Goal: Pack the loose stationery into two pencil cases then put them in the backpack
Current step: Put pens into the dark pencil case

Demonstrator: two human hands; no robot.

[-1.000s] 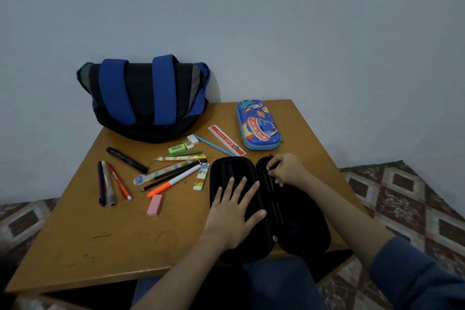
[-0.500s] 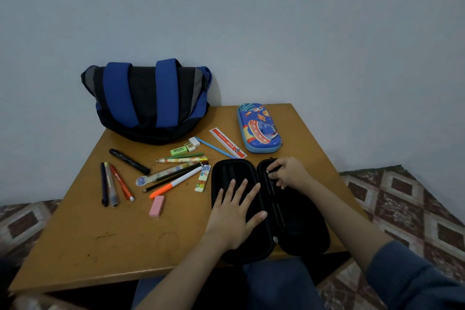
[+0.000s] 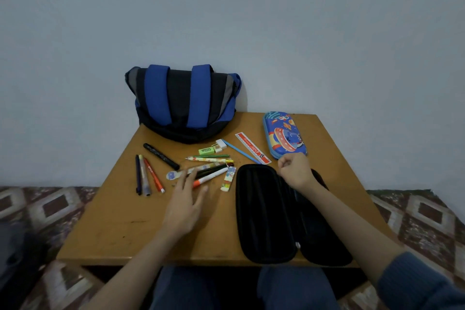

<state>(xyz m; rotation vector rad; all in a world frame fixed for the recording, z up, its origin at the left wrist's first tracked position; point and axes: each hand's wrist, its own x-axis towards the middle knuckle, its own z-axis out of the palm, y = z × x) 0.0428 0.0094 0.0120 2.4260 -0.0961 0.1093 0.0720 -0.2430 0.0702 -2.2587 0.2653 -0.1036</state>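
A black pencil case [image 3: 264, 209] lies open flat at the table's front right. My right hand [image 3: 294, 171] hovers over its far end, fingers curled into a loose fist with nothing seen in it. My left hand [image 3: 186, 199] reaches left of the case with straight fingers, its tips over a cluster of pens and pencils [image 3: 214, 171]. A blue space-print pencil case [image 3: 284, 136] lies closed at the back right. The blue and black backpack [image 3: 186, 103] leans on the wall at the back.
Loose on the wooden table [image 3: 113, 229]: three pens [image 3: 146, 176] at the left, a black marker [image 3: 161, 156], a green eraser [image 3: 206, 151], a white eraser [image 3: 221, 143], a blue pencil [image 3: 239, 151], a red ruler [image 3: 253, 148], a patterned eraser [image 3: 228, 178].
My left hand left the open black case and moved left to the pens, now covering the pink eraser. My right hand came off the case's far edge and curled up.
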